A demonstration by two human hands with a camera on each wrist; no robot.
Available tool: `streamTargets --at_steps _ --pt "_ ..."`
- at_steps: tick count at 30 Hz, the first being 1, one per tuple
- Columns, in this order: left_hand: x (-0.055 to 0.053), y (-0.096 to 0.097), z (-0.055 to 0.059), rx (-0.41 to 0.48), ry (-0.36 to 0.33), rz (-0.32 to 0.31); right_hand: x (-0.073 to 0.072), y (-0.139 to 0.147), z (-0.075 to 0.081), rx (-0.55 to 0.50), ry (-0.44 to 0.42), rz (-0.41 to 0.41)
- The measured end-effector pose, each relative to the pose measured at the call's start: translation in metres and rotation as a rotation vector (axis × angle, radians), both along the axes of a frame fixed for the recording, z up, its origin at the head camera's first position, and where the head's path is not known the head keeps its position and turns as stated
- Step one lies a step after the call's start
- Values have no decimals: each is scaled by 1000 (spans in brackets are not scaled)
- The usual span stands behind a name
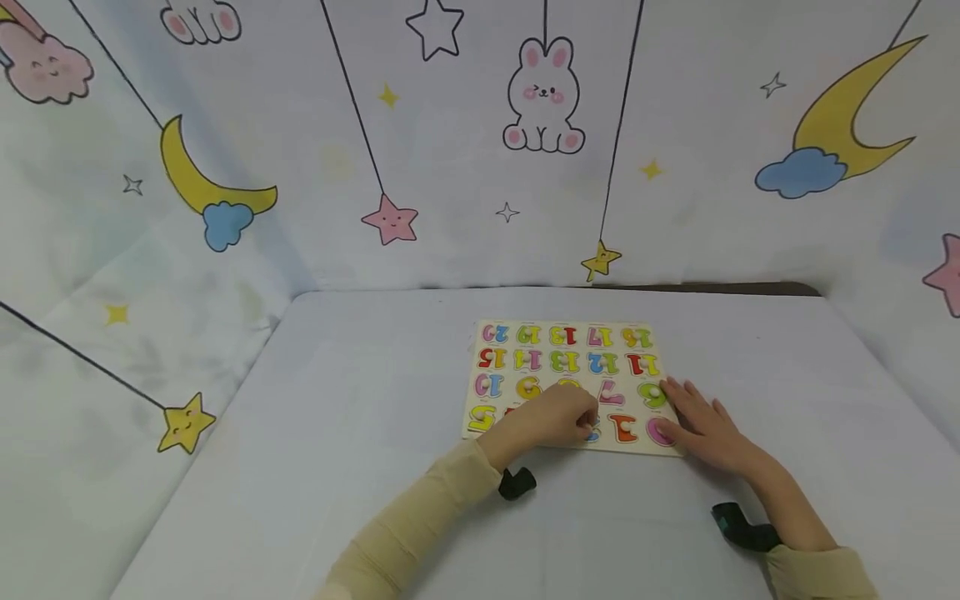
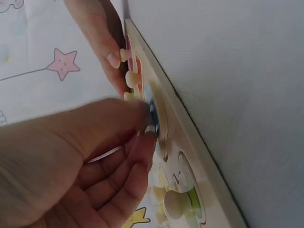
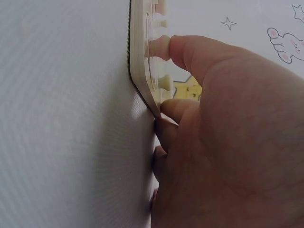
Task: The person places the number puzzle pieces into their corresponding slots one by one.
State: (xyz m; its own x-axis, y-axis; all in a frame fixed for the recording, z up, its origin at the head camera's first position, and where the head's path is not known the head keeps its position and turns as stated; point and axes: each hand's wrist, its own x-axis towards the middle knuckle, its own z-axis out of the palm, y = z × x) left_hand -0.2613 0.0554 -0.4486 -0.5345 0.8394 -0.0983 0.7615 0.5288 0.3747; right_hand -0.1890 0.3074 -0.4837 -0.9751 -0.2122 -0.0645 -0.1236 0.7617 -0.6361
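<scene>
A wooden number puzzle board [image 1: 570, 342] lies flat on the white table, filled with coloured number pieces that have small wooden knobs. My left hand [image 1: 551, 417] reaches over its near row and pinches a blue number piece [image 2: 153, 116] between thumb and fingers, at the board's surface. Its exact shape is mostly hidden by the fingers, and I cannot tell if it is fully seated. At the right edge lies my right hand [image 1: 708, 429], fingers extended along the side. Its thumb touches the knob [image 3: 160, 47] of the pink zero piece [image 1: 660, 432].
Black wrist devices [image 1: 517, 483] show below both wrists. Behind the white table [image 1: 337, 400] hangs a pale cloth [image 1: 465, 158] printed with moons, stars and a rabbit. A green piece with a knob [image 2: 178, 204] sits near the left hand.
</scene>
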Motion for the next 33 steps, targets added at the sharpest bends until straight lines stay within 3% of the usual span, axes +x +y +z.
streamTargets --at_steps 4,12,17,20,25,27,29,33 --pt "0 0 2 7 36 13 -1 -1 -2 -1 -7 3" --pt "2 1 2 -53 36 59 -4 -2 0 -2 -7 9" --pt "6 7 -2 -146 131 88 -8 -2 -2 -2 -3 14" --pt "10 8 -6 -193 253 85 -10 1 -5 2 -5 17" --pt "23 8 -14 -326 642 -40 -14 11 -6 3 -1 22" --pt "30 7 -16 -386 733 -83 -14 13 -8 -5 -2 23" --pt "33 4 -18 -400 686 -107 -12 16 -11 -15 0 21" --pt "24 -13 -9 -309 393 -105 -9 19 -16 -44 -8 19"
